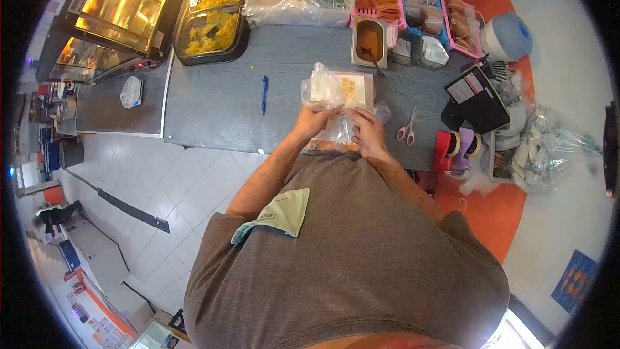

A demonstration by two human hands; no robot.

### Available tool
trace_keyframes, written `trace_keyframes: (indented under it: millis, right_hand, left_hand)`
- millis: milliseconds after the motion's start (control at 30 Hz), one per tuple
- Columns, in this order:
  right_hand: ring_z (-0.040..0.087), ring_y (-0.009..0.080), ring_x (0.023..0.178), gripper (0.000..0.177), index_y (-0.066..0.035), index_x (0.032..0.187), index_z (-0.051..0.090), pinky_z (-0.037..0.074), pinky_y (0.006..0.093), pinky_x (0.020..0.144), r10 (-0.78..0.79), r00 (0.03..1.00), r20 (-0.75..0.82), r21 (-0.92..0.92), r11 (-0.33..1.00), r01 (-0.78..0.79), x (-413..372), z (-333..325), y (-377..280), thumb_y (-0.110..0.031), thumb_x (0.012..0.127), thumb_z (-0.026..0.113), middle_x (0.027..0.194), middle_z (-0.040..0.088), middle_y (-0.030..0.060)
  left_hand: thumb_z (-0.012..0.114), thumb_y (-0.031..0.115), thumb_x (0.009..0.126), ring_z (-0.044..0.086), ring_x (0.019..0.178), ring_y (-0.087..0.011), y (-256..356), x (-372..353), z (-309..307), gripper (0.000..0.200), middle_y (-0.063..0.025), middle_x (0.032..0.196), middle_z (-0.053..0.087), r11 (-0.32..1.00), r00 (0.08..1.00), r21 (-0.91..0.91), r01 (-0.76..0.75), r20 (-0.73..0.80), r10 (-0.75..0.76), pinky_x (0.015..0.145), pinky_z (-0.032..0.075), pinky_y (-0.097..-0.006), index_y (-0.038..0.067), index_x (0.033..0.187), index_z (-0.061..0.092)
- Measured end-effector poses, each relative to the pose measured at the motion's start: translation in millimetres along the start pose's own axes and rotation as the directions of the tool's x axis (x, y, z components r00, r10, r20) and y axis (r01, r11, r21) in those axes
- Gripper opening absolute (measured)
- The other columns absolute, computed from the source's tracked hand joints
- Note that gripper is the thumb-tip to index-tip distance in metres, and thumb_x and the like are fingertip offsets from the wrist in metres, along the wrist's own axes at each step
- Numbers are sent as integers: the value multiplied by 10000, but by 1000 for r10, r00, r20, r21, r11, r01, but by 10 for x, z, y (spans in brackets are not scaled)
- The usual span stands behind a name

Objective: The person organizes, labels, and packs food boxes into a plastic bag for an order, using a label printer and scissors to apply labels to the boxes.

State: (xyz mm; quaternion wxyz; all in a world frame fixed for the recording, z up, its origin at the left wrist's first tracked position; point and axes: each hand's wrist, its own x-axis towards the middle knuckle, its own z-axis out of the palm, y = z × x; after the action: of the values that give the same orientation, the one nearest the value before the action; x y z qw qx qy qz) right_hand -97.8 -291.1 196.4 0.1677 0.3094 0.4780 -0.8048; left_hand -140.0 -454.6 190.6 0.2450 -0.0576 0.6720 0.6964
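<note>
A white box with yellow print [361, 87] stands on the grey table near its front edge, partly inside a thin translucent plastic bag [324, 87]. At the bag's near side, my left hand [315, 121] has its fingers pinched on the plastic. Close by on the right, my right hand [368, 130] also grips the bag with fingers bent together. The two hands nearly meet in front of the box. More clear plastic hangs between them, at the table edge.
A blue pen [265, 95] lies left of the bag; pink scissors [407, 127] lie right. Behind are black trays of yellow food [212, 32], a metal sauce container [369, 42] and packet baskets [463, 22]. Tape dispensers [444, 152] stand at right, a lit display cabinet [116, 16] at left.
</note>
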Motion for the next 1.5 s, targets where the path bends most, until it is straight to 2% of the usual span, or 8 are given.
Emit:
trace_keyframes:
  millis: [333, 567, 667, 767, 867, 933, 1267, 1500]
  right_hand:
    - [444, 42, 518, 173, 17, 951, 696, 354, 222, 466, -336, 942, 14, -288, 901, 326, 28, 78, -68, -98, 831, 650, 673, 590, -10]
    - [588, 100, 750, 171, 32, 915, 695, 452, 231, 675, -194, 981, -6, -339, 923, 181, 59, 60, -84, -100, 841, 615, 815, 680, 51]
    - [586, 97, 714, 171, 33, 897, 693, 449, 235, 661, -334, 940, 63, -355, 873, 334, 104, 51, -35, -110, 846, 613, 796, 678, 41]
    - [334, 17, 410, 163, -33, 876, 710, 241, 209, 370, -382, 917, 115, -352, 847, 397, 107, 54, -28, -175, 855, 633, 564, 531, -56]
    - [351, 23, 416, 158, -22, 877, 707, 245, 212, 373, -395, 910, 130, -379, 828, 413, 94, 41, -43, -156, 848, 628, 561, 533, -53]
    - [364, 33, 418, 152, -18, 883, 707, 245, 220, 381, -502, 844, 186, -400, 746, 532, 138, -22, -12, -137, 842, 623, 570, 538, -49]
    - [415, 50, 550, 121, -9, 833, 704, 328, 245, 507, -378, 911, 164, -511, 757, 406, 124, -80, -45, -117, 787, 679, 576, 505, -49]
    - [455, 93, 513, 175, -10, 839, 684, 362, 281, 490, -590, 797, 129, -678, 534, 505, 85, -114, 20, -169, 766, 698, 536, 498, 15]
  left_hand:
    - [654, 139, 833, 451, 493, -45, -17, -11, 10, 145, -13, 788, 683, 994, 997, 74, -75, 26, 74, 427, 370, -215, 33, 931, 663]
    - [657, 137, 825, 456, 491, -45, 6, 16, 24, 155, -5, 796, 690, 991, 992, 63, -116, 55, 112, 417, 367, -211, 27, 935, 661]
    - [668, 151, 823, 461, 490, -49, 6, 25, 39, 162, -17, 790, 685, 993, 995, 81, -91, 44, 87, 414, 367, -212, 27, 927, 661]
    - [672, 155, 825, 453, 483, -47, 23, 3, 60, 155, -41, 785, 679, 996, 998, 51, -70, 0, 70, 412, 364, -211, 25, 910, 665]
    - [688, 182, 810, 490, 503, -65, -6, 88, 48, 203, -62, 791, 673, 996, 999, 82, -40, -7, 40, 427, 393, -217, 1, 897, 659]
    - [717, 298, 777, 628, 563, -198, 67, 184, 62, 361, -141, 698, 681, 859, 983, 481, -176, 38, 180, 550, 501, -325, -35, 908, 667]
    - [709, 281, 744, 677, 702, -261, 206, 445, 136, 391, -217, 748, 671, 823, 976, 545, -163, 213, 53, 649, 514, -354, -94, 836, 648]
    - [694, 217, 701, 674, 708, -336, 271, 301, 267, 318, -234, 698, 653, 781, 999, 624, -35, -10, 52, 665, 528, -391, -91, 765, 649]
